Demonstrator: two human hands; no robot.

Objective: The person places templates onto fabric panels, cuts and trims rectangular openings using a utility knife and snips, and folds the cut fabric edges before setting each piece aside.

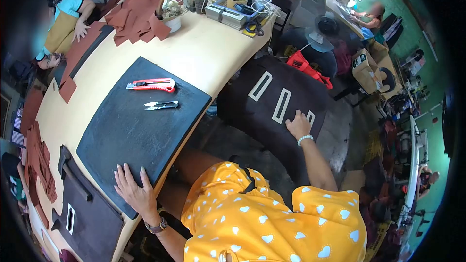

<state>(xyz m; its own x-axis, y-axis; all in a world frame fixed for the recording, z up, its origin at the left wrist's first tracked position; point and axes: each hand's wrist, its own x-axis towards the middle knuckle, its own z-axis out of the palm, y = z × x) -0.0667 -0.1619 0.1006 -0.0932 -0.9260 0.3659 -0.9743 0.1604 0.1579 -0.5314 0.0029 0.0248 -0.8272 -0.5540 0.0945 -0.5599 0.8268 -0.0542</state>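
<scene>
Right grip (298,125): over the dark leather sheet (303,96), index finger extended, thumb close by, spacing narrow. Whether anything is pinched: cannot tell, the hand hides the contact.

Three pale hollow frames lie on that sheet, spaced apart in a row. Right frame (312,116): under or just beside the right grip, showing past the fingers on their right, lower part hidden. Middle frame (286,106): just left of the thumb, fully visible. Left frame (263,89): farther off to the left. Long axes of the left and middle frames near parallel, slanting away from the wearer and rightward. Right hand is the nearer one to all three.

Left grip (132,189): palm down, fingers spread wide on the black mat (131,131), nothing held, well apart from the frames. Mat rests on the pale surface (194,43); red cutter (154,85) and snips (162,105) lie on it, beyond the left fingertips
</scene>
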